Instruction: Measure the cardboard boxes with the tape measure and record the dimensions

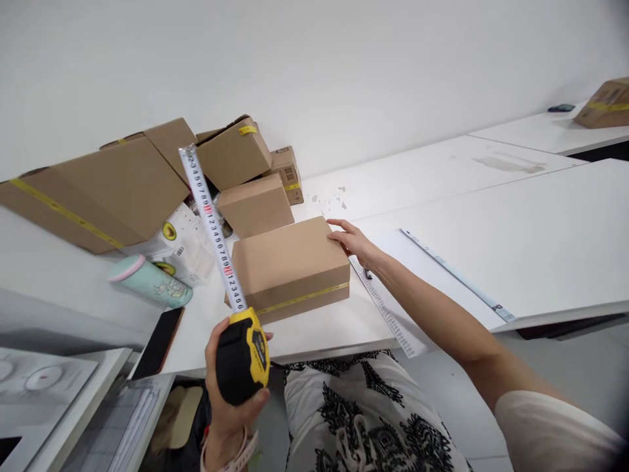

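My left hand (227, 400) is wrapped round a black and yellow tape measure (243, 354), held above my lap at the table's near edge. Its white blade (211, 226) sticks up and away, over the boxes. My right hand (354, 242) rests with fingers stretched out on the right end of a brown cardboard box (289, 265) with a yellow tape strip, which lies flat on the white table (540, 229) in front of me.
Several cardboard boxes (113, 183) are piled at the back left, with a white carton (189, 246) and a mint-green tumbler (150, 280) lying beside them. A paper sheet and a long ruler (455, 275) lie to the right. Another box (603, 103) sits far right.
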A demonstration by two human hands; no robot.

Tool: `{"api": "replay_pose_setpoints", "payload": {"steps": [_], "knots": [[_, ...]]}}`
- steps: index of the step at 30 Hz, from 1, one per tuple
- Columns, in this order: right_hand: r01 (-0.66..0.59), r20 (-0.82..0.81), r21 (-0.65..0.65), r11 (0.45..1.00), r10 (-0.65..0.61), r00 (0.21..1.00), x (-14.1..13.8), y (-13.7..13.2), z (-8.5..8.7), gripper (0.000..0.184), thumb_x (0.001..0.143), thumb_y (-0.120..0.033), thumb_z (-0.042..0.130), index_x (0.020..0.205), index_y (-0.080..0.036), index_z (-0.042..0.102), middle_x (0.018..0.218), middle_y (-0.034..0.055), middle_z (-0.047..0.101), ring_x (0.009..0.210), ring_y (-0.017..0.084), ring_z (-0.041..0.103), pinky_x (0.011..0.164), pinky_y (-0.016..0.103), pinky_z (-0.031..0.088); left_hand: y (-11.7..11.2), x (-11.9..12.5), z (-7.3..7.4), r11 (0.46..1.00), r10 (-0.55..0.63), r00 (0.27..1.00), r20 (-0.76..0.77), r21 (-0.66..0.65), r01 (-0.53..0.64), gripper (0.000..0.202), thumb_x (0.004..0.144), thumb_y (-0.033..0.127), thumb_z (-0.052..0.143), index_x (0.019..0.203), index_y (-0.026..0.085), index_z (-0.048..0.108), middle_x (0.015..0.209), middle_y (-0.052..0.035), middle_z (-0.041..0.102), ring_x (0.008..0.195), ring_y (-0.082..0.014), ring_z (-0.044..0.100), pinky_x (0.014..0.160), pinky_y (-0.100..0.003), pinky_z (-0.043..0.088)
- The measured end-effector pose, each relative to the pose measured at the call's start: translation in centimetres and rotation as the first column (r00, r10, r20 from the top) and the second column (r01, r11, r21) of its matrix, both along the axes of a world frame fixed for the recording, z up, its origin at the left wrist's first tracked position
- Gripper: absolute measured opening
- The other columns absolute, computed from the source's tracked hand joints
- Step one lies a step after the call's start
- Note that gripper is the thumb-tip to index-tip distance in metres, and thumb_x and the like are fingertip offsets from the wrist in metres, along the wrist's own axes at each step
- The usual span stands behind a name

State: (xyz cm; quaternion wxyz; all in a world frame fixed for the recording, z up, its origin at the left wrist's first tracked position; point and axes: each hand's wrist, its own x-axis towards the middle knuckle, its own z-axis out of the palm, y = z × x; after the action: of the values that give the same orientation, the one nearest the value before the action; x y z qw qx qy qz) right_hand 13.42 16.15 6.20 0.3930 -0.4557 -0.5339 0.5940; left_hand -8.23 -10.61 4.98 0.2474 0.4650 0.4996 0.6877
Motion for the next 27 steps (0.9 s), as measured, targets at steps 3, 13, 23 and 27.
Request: {"api": "replay_pose_setpoints", "payload": {"steps": [3,13,23,27], "knots": [[0.035,-0.019,-0.041,0.999,-0.036,0.999,1.0,-0.1,-0.7,0.047,0.079,-0.041,0.071,0.123,-0.024,0.063,0.096,0.0050,0.068,0.072,0.015,0.055,0.057,0.026,0.040,0.6,-2.8,-0.7,0.999,-0.016,1.000,0.019,0.034,0.015,0.096,0.050,0.035,0.093,0.138,0.034,0.055,0.105,-0.0073,0.075,0.087,-0.0324,0.075,0.066,-0.035,0.060],[0.109,-0.062,-0.112,0.988,-0.116,0.991,2.4,-0.1,-1.2,0.030,0.078,-0.044,0.073,0.094,-0.020,0.066,0.096,0.0067,0.070,0.074,0.017,0.061,0.059,0.027,0.045,5.1,-5.8,-2.0,0.982,-0.079,0.966,0.247,0.185,0.033,0.095,0.040,0.052,0.096,0.127,0.026,0.065,0.112,-0.0095,0.068,0.095,-0.0325,0.070,0.082,-0.049,0.061],[0.116,-0.133,-0.100,0.988,-0.129,0.983,1.4,0.1,5.1,0.034,0.071,-0.009,0.065,0.104,-0.017,0.070,0.060,-0.0025,0.051,0.050,0.009,0.037,0.045,0.023,0.026,5.3,-4.3,4.2,0.983,-0.015,0.952,0.306,0.176,-0.042,0.067,0.052,0.052,0.091,0.111,0.027,0.073,0.115,-0.0056,0.068,0.100,-0.0296,0.065,0.081,-0.048,0.063],[0.144,-0.148,-0.098,0.985,-0.157,0.976,-0.5,2.8,5.8,0.024,0.064,-0.002,0.064,0.085,-0.014,0.069,0.055,-0.0030,0.048,0.049,0.009,0.037,0.047,0.025,0.026,6.7,-4.4,5.8,0.990,-0.017,0.947,0.321,0.136,-0.028,0.066,0.054,0.045,0.091,0.115,0.030,0.072,0.118,-0.0035,0.067,0.107,-0.0301,0.062,0.085,-0.050,0.063]]}}
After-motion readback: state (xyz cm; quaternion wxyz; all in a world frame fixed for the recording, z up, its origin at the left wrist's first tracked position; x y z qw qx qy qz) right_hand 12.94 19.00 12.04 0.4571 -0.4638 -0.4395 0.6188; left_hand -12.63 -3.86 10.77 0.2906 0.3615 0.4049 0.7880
